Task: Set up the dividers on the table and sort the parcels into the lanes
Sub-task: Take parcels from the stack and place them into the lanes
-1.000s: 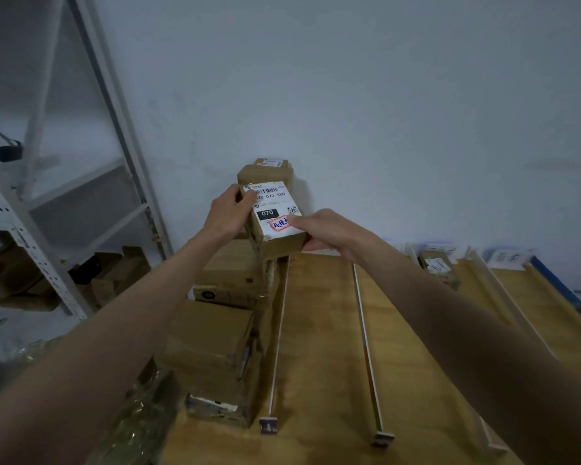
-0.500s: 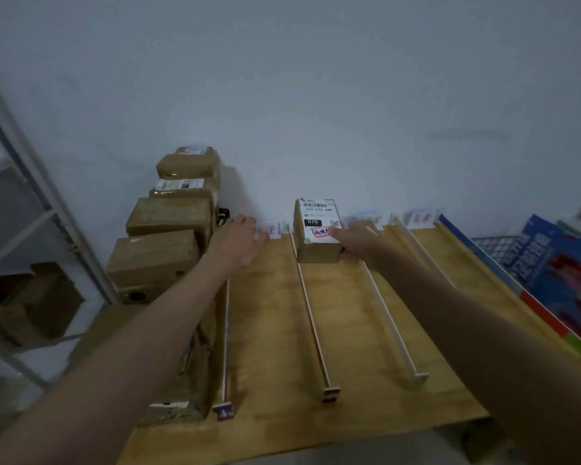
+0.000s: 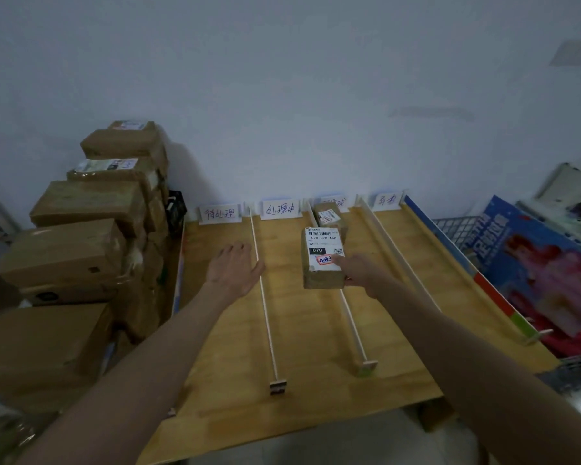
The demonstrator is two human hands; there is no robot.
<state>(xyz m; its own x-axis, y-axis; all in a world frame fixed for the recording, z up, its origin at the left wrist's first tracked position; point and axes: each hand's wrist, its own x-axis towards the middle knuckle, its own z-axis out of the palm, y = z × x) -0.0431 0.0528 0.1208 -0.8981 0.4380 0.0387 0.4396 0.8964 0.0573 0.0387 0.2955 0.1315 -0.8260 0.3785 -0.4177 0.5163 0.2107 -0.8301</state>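
A brown parcel (image 3: 320, 241) with a white label reading 070 is gripped at its near right corner by my right hand (image 3: 359, 271), thumb on the label. It sits over the second thin divider (image 3: 349, 317), between the second and third lanes; I cannot tell whether it touches the wooden table (image 3: 309, 380). My left hand (image 3: 237, 268) is open, palm down, over the first lane beside the first divider (image 3: 265, 297). Another small parcel (image 3: 329, 214) lies at the back of the third lane. Handwritten lane labels (image 3: 280, 208) stand along the wall.
A tall stack of brown parcels (image 3: 81, 229) fills the left side against the table. Two more dividers (image 3: 389, 243) run along the right lanes. A blue and pink printed box (image 3: 534, 263) and a wire basket (image 3: 457, 226) stand past the table's right edge.
The labelled parcel went from the stack on the left to over the middle lanes in my right hand. My left hand let go of it and now hovers over the first lane.
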